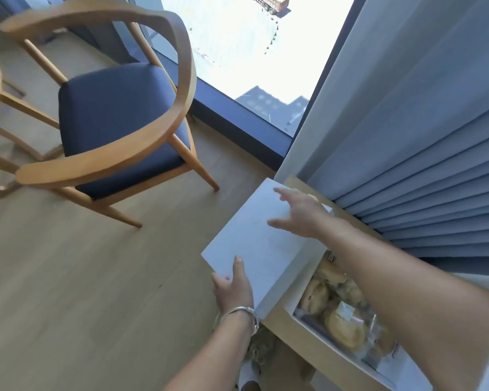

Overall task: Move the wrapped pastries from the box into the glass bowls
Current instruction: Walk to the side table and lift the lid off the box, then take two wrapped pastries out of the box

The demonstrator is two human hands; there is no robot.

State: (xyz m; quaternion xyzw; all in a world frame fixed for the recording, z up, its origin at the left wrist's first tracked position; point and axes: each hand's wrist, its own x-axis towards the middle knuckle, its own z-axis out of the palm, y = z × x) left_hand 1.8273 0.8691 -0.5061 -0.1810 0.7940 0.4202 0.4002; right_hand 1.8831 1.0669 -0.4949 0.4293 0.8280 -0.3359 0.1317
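so the white lid [254, 244] is tilted up off the box [291, 307], left hand [233, 289] gripping its near edge, thumb on top, right hand [299, 214] reaching over it with fingers spread wide, holding nothing. I guess that's to get at the wrapped pastries [342, 320], all in the box on the wooden ledge [274, 324], no glass bowls in view

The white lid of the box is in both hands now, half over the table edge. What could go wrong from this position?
1. The lid hangs past the table edge, above the floor. The left hand holds only its near corner, and the right hand lies on it with fingers spread, so it may slip and fall.
2. The right forearm crosses above the wrapped pastries in the box; lowering it could crush them.
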